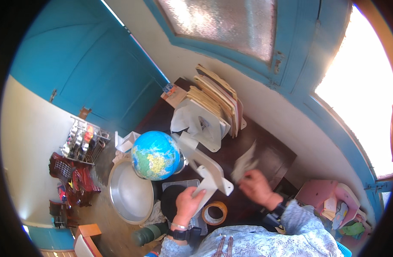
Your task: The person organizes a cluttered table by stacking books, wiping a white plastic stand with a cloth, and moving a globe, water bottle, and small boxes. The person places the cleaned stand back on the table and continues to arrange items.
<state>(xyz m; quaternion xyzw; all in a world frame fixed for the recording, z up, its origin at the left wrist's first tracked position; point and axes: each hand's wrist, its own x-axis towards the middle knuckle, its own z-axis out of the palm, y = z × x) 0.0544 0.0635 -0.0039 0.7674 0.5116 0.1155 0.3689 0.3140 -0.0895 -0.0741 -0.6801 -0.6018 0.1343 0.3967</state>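
My left hand point(187, 205) grips a white, bent panel point(212, 183) with rounded corners and small holes, held tilted above the dark table. To the right, my right hand point(259, 189) pinches a pale, thin cloth or piece of paper point(244, 163); motion blur hides which it is. A globe point(156, 155) stands just beyond the panel, to the left. Below the panel lies a roll of brown adhesive tape point(214, 213). Beside my left wrist is a round black item point(170, 200), partly covered by my hand.
Upright folders and papers point(212, 102) stand on the dark table point(270, 141) by the wall. A metal basin point(131, 192) and a dark green bottle point(149, 234) are at left. At right sits a pink holder point(317, 192) with items. A wire rack point(87, 139) stands farther off.
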